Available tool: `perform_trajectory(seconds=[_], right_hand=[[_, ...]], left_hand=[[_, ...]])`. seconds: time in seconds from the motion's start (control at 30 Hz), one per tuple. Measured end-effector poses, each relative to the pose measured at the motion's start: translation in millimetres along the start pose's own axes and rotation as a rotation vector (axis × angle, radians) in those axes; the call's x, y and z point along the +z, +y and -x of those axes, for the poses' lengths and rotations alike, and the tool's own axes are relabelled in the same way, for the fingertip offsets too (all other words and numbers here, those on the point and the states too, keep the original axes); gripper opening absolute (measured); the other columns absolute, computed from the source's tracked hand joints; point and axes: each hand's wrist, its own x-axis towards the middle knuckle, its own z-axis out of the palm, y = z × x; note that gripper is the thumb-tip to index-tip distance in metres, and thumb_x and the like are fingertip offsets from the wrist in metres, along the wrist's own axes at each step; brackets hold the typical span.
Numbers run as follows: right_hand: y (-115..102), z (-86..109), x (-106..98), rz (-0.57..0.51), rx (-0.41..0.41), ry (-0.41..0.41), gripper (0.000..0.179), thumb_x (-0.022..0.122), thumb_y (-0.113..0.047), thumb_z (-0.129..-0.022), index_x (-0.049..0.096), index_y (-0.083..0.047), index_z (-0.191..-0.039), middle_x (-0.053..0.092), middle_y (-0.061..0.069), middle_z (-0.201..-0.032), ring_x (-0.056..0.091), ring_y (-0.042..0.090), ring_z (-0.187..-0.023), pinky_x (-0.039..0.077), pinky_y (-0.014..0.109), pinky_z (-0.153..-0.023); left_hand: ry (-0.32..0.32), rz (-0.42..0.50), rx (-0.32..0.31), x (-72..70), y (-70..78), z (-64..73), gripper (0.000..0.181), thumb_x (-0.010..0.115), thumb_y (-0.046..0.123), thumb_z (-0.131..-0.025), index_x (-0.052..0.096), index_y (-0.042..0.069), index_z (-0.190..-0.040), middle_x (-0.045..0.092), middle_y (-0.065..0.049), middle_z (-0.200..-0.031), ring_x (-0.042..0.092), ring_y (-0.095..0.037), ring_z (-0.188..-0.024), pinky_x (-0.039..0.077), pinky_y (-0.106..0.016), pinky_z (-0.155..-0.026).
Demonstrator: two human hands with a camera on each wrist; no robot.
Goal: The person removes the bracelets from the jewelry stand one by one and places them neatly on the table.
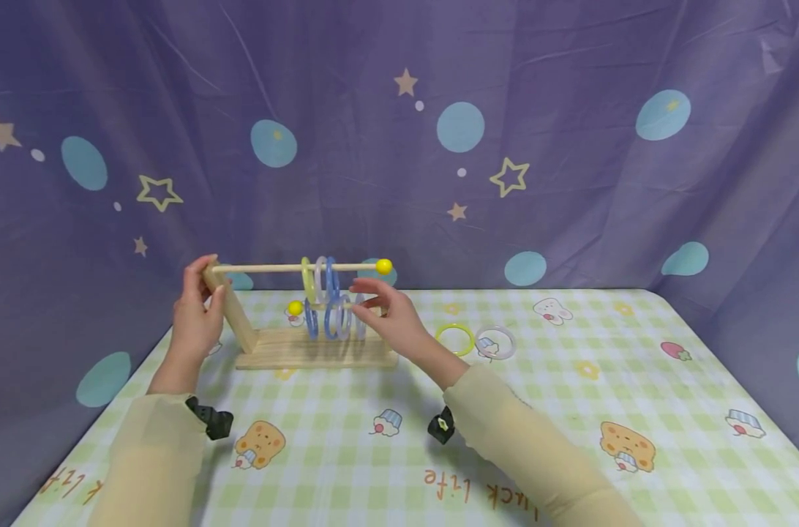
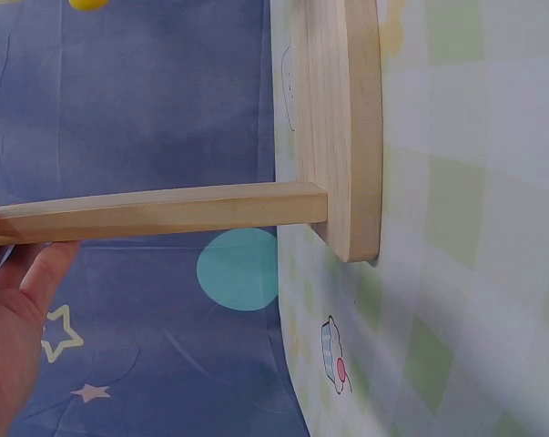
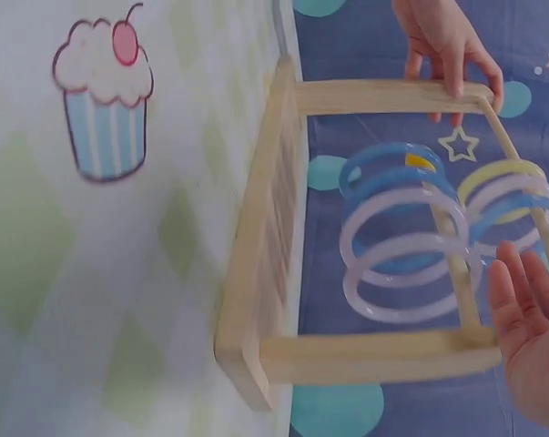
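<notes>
A wooden ring stand has a flat base (image 1: pixel 314 356), two posts and two rods tipped with yellow balls. My left hand (image 1: pixel 198 322) grips the top of its left post (image 2: pixel 165 211), thumb on one side and fingers on the other. The upper rod (image 1: pixel 261 268) carries a yellow ring (image 1: pixel 306 282), a clear ring and blue at the right of the group. Blue rings (image 3: pixel 392 155) and pale rings (image 3: pixel 406 316) hang from the lower rod. Beside these rings is my right hand (image 1: pixel 399 322), its fingers loosely extended in the right wrist view; contact with a ring cannot be made out.
Right of the stand, a yellow ring (image 1: pixel 455 325) and a clear ring (image 1: pixel 495 358) lie side by side on the checked tablecloth (image 1: pixel 531 410). A purple curtain (image 1: pixel 386 183) with stars and spots hangs behind the table.
</notes>
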Motion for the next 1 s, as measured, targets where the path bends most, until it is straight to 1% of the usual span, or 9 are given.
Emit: perform_trajectory(seconds=[0.07,0.17,0.43,0.63,0.87,1.0], right_hand=[[0,-1.6,6,0.002,0.013,-0.005,0.043,0.065,-0.009,-0.094,0.054,-0.007,-0.135,0.061,0.01,-0.128,0.064,0.021,-0.098,0.056,0.028,-0.074],[-1,-3.9,14,0.005,0.019,0.0,0.044,0.066,-0.009,-0.093,0.054,-0.006,-0.136,0.06,0.01,-0.13,0.064,0.022,-0.098,0.056,0.026,-0.071],[-4,-7.5,27,-0.024,0.032,-0.008,0.047,0.065,-0.005,-0.093,0.051,-0.006,-0.138,0.061,0.012,-0.129,0.064,0.025,-0.098,0.056,0.025,-0.073],[-4,-7.3,30,-0.01,0.019,-0.008,0.042,0.064,-0.003,-0.094,0.053,-0.003,-0.135,0.062,0.014,-0.122,0.064,0.023,-0.096,0.055,0.023,-0.071],[-5,-6.4,27,0.042,0.006,0.059,0.032,0.063,-0.007,-0.095,0.058,-0.002,-0.126,0.065,0.012,-0.109,0.064,0.019,-0.089,0.053,0.022,-0.07],[-4,-5.5,24,0.019,-0.002,0.124,0.028,0.065,-0.007,-0.094,0.061,0.0,-0.121,0.066,0.013,-0.101,0.065,0.021,-0.083,0.054,0.023,-0.066]], left_hand=[[0.0,0.0,0.001,0.2,-0.1,-0.1,0.05,0.045,-0.003,-0.1,0.033,0.014,-0.146,0.054,-0.032,-0.127,0.049,-0.045,-0.123,0.04,-0.057,-0.1],[-0.006,0.004,-0.003,0.3,0.1,0.1,0.05,0.044,-0.003,-0.1,0.032,0.014,-0.146,0.054,-0.032,-0.128,0.048,-0.045,-0.123,0.04,-0.057,-0.1],[-0.016,0.004,-0.011,-0.5,1.8,0.4,0.051,0.044,-0.001,-0.101,0.031,0.016,-0.147,0.053,-0.032,-0.129,0.047,-0.045,-0.124,0.04,-0.059,-0.098],[-0.017,0.003,-0.006,-0.5,1.4,0.0,0.051,0.044,-0.002,-0.101,0.031,0.015,-0.147,0.051,-0.032,-0.131,0.047,-0.045,-0.124,0.04,-0.058,-0.099],[-0.021,0.009,-0.008,0.1,2.7,-0.5,0.051,0.044,0.0,-0.101,0.03,0.015,-0.147,0.049,-0.03,-0.135,0.046,-0.045,-0.125,0.04,-0.058,-0.099],[-0.036,0.014,-0.016,-0.4,2.9,0.4,0.05,0.042,0.001,-0.102,0.028,0.015,-0.148,0.047,-0.031,-0.137,0.045,-0.047,-0.126,0.039,-0.06,-0.098]])
